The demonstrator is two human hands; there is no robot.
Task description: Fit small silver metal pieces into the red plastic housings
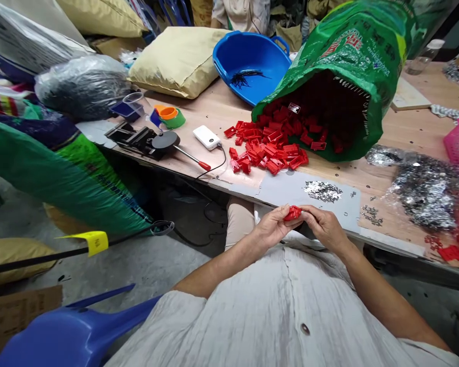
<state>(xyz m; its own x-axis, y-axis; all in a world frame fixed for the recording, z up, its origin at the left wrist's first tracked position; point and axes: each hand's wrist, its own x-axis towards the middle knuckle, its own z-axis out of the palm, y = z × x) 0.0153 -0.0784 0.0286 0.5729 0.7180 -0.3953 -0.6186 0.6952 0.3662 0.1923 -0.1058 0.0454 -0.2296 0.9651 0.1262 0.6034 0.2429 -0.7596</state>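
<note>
**Bright, even light, and bent edges**

From my place I see the room well lit. The light seems to fall from above, but I cannot see any lamp. Shadows on the table (416, 127) are soft, and only the gap (183, 204) under it is really dark. Glare shines on the green sack (352, 46) and the silver bag (424, 191). The left hand (270, 228) and right hand (325, 229) look quite sharp, though the red part (292, 213) between them is a little soft. The wide lens bends the long table edge and stretches the shirt (290, 306) at the bottom. Near the corners, the shapes are pulled outward.
</note>
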